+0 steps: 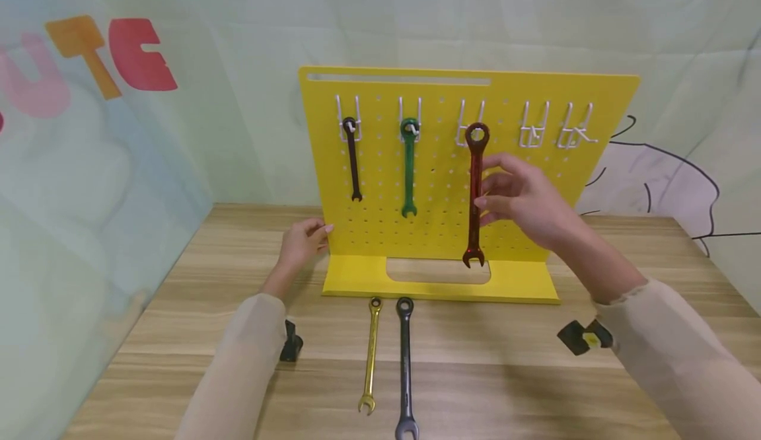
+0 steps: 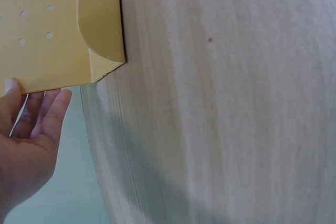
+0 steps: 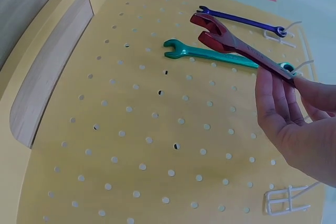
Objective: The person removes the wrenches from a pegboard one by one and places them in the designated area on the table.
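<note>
My right hand (image 1: 526, 195) pinches a red combination wrench (image 1: 475, 195) between thumb and fingers, upright with its ring end at the top. That ring lies before the third white hook (image 1: 462, 123) of a yellow pegboard (image 1: 446, 189); whether the hook passes through it I cannot tell. With thumb in front and fingers behind, my left hand (image 2: 31, 145) grips the board's left edge. A dark wrench (image 1: 353, 162) and a green wrench (image 1: 409, 169) hang from the first two hooks. In the right wrist view, the red wrench (image 3: 236, 45) slants across the green one.
On the wooden table (image 1: 238, 255) before the board lie a gold wrench (image 1: 372, 354) and a dark grey wrench (image 1: 405, 361). Two white hooks (image 1: 533, 129) at the board's right hold no wrench. Behind stands a pale printed curtain (image 1: 250, 50).
</note>
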Tool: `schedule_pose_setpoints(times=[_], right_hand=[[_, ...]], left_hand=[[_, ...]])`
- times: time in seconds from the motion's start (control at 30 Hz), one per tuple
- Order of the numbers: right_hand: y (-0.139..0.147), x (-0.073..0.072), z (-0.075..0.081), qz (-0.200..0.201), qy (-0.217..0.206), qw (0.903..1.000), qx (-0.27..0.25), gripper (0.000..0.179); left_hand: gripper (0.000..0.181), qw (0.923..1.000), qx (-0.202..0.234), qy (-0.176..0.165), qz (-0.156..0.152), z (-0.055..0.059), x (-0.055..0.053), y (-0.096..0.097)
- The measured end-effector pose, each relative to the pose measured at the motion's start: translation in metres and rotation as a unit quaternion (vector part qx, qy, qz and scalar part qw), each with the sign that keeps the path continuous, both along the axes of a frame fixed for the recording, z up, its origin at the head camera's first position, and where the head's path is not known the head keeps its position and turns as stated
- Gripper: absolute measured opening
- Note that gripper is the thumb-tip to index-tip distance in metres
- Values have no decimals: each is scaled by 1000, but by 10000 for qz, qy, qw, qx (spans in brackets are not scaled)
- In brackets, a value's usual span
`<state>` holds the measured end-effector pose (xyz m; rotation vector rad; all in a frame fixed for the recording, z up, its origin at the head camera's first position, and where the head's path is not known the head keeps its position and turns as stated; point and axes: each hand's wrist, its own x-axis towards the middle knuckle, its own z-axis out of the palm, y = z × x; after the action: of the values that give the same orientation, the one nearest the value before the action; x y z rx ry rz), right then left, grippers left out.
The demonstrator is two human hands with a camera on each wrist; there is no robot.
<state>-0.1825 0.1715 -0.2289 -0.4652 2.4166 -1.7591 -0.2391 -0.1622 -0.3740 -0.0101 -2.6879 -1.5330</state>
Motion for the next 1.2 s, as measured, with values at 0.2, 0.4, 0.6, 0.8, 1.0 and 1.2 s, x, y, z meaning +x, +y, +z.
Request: schedule_pose_setpoints(times=[0.2,0.4,0.6,0.8,1.0,1.2], right_hand=[[2,5,1,100,19,9998,156,37],[5,10,-4,278,1,9993,257,37],[7,13,-19,329,-189,9992,119,36],[8,13,-40,354,-540,9979,-10,37],[8,16,-60,381,-828,9958,-6,32],[5,20,-80,396,-1122,9929,-50,30]], left_hand=[[27,9999,62,-97,26,-1,-1,0],[27,9999,87,-125,6,-2,0,1],[27,9999,116,-82,-54,-2,2,0],[27,9999,95,-83,-54,-1,1,0],[27,9997,191,-124,-44,-1,1,1],[28,9997,207,-135,-17,-2,0,0]])
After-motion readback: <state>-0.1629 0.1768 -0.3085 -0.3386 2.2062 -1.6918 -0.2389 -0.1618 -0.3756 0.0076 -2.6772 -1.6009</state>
